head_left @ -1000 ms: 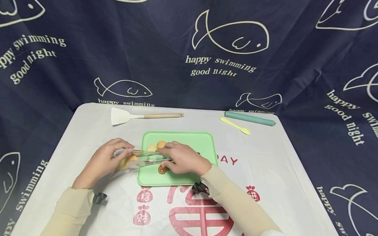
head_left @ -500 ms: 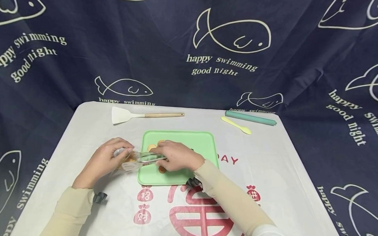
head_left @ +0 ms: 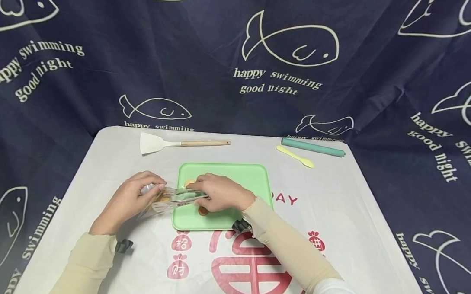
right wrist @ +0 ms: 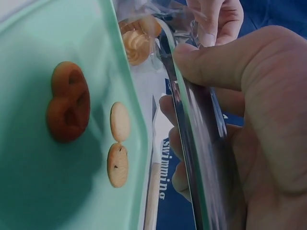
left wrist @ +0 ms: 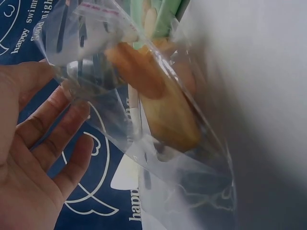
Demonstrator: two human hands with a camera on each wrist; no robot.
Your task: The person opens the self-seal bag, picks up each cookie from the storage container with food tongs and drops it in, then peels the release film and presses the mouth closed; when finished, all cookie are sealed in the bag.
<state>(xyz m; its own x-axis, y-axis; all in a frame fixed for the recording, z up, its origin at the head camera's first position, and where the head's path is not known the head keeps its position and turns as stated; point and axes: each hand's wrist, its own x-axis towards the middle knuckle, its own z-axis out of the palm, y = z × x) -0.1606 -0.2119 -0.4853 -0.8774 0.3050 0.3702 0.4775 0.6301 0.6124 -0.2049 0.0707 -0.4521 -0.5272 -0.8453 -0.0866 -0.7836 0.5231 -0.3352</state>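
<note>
— When looking from the head view, where to find the clear bag (head_left: 161, 203)?

— Just beside the left edge of the green tray (head_left: 248, 174), held near its mouth by the left grip (head_left: 134, 198).

— And how to describe this grip?

— Pinching the rim of the bag between thumb and fingertip, with the other fingers loosely bent beside it, as visible in the left wrist view.

— What to say about the right grip (head_left: 221, 193)?

— Closed firmly around the shiny tongs (right wrist: 206, 158), with thumb on one side and fingers on the other. Pointed to the left, with slotted ends visible through the film at the mouth of the bag. Cannot tell whether touching a cookie there.

— What to see inside the bag?

— Several golden cookies (left wrist: 170, 112), including a swirled one (right wrist: 136, 47), clear in the right wrist view.

— And on the tray?

— Find a brown pretzel-shaped biscuit (right wrist: 69, 100), and near it two small pale cookies (right wrist: 120, 120), lying almost end to end.

— Now look farther on the desk (head_left: 319, 191).

— At the back, toward the left, see a white spatula (head_left: 151, 143) with wooden handle; toward the right, a yellow spoon (head_left: 296, 157), just in front of a teal rod (head_left: 313, 147). Behind everything, notice a dark blue curtain (head_left: 209, 57) with fish drawings.
</note>
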